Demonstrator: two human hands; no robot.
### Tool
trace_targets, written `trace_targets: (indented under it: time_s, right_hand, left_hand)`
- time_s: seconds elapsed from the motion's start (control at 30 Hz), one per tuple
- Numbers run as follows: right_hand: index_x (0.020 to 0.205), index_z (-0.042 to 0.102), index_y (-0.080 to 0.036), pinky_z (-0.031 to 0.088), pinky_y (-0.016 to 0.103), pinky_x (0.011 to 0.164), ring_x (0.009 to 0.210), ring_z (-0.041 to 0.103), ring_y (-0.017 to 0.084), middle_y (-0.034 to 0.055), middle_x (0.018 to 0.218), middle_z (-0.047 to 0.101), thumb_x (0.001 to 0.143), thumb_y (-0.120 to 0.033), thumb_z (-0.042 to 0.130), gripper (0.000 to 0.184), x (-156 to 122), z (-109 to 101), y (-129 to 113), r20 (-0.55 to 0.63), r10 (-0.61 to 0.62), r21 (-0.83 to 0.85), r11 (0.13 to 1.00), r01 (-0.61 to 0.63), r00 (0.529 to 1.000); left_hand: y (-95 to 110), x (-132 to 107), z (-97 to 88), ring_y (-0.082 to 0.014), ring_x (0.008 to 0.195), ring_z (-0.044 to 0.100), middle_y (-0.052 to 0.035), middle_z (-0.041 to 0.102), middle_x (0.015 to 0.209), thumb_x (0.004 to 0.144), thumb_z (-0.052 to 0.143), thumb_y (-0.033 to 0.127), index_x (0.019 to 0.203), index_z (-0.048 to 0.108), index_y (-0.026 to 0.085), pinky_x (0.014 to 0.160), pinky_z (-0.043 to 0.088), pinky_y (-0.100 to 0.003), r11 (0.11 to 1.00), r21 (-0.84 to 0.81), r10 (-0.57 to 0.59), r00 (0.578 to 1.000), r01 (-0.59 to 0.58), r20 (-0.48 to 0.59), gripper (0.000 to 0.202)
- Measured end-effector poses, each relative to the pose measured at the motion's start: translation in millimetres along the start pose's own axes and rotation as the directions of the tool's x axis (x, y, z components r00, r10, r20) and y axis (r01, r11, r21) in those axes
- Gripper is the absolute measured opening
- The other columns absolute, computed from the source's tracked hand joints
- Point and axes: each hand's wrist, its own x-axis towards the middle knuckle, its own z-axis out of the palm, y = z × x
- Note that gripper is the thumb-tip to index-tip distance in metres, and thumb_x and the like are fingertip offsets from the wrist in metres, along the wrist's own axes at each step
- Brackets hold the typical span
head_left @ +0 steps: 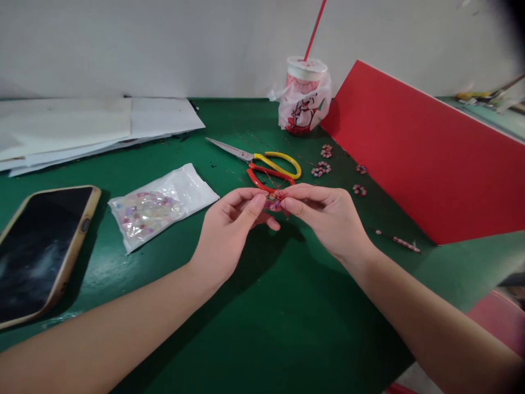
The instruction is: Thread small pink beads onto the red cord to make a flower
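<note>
Left hand [233, 227] and right hand [328, 216] meeting above the middle of the green table [266, 328], fingertips of both pinched shut on one small bead cluster [274, 203] between them. Scissors [262, 164] just beyond at twelve o'clock; bead bag [159, 205] at nine o'clock, phone [41, 246] farther out; cup [304, 96] at one o'clock, red board [426, 164] at two o'clock.

Upper left: stacked white papers [82, 123]. Lower left: phone [39, 249], beside bagged beads [158, 205]. Centre: scissors [262, 164]. Top centre: bagged cup [304, 96] with straw. Right: red board [426, 158], finished bead flowers [324, 164].
</note>
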Motion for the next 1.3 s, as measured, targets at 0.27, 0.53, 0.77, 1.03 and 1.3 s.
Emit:
trace_targets:
  time_s: [0.27, 0.53, 0.77, 1.03, 1.3]
  right_hand:
    - [0.087, 0.071, -0.021, 0.058, 0.029, 0.075, 0.078, 0.068, 0.015, 0.0006, 0.085, 0.072, 0.077, -0.023, 0.066, 0.011, -5.7, 2.9, -1.1, -0.082, -0.297, -0.346, 0.903, 0.252, 0.951]
    - [0.083, 0.071, -0.02, 0.057, 0.028, 0.071, 0.074, 0.068, 0.015, 0.0006, 0.082, 0.073, 0.077, -0.017, 0.063, 0.011, -6.7, 0.0, -3.9, 0.018, -0.443, -0.553, 0.743, 0.378, 0.896]
    - [0.078, 0.069, -0.019, 0.056, 0.026, 0.068, 0.071, 0.067, 0.014, 0.0013, 0.078, 0.072, 0.076, -0.014, 0.061, 0.009, -2.0, -4.6, -8.3, 0.17, -0.546, -0.617, 0.591, 0.52, 0.821]
    - [0.079, 0.069, -0.02, 0.057, 0.027, 0.068, 0.073, 0.068, 0.015, 0.0024, 0.079, 0.072, 0.078, -0.012, 0.061, 0.011, -0.7, -6.0, -7.1, 0.209, -0.611, -0.622, 0.52, 0.586, 0.764]
    - [0.084, 0.069, -0.018, 0.058, 0.027, 0.071, 0.078, 0.069, 0.015, 0.0048, 0.085, 0.073, 0.079, -0.009, 0.061, 0.014, 2.1, -6.2, -1.0, 0.279, -0.68, -0.631, 0.402, 0.663, 0.678]
  left_hand:
    - [0.9, -0.1, -0.6, -0.0095, 0.06, 0.063, -0.0002, 0.068, 0.081, 0.08, 0.066, 0.022, 0.09, 0.065, 0.016, 0.063, 0.053, -0.023, 0.998, 0.052, -0.022, 0.999, 0.02, 0.037, 0.011]
    - [1.4, -0.9, -1.5, -0.0087, 0.059, 0.064, -0.0002, 0.07, 0.077, 0.079, 0.067, 0.023, 0.087, 0.067, 0.015, 0.063, 0.052, -0.02, 0.994, 0.109, -0.015, 0.999, 0.012, 0.034, 0.011]
    - [3.6, -1.3, -1.3, -0.0105, 0.061, 0.067, -0.002, 0.071, 0.077, 0.079, 0.068, 0.023, 0.086, 0.068, 0.013, 0.064, 0.054, -0.02, 0.988, 0.141, -0.07, 0.995, 0.061, 0.064, 0.012]
    - [2.0, 0.0, -1.6, -0.0128, 0.066, 0.068, -0.0025, 0.072, 0.079, 0.078, 0.068, 0.024, 0.086, 0.068, 0.014, 0.068, 0.056, -0.022, 0.994, 0.08, -0.086, 0.993, 0.08, 0.08, 0.012]
    - [1.2, 0.3, -3.0, -0.013, 0.068, 0.068, -0.002, 0.071, 0.077, 0.079, 0.068, 0.025, 0.086, 0.068, 0.014, 0.07, 0.055, -0.023, 0.991, 0.061, -0.124, 0.988, 0.119, 0.088, 0.013]
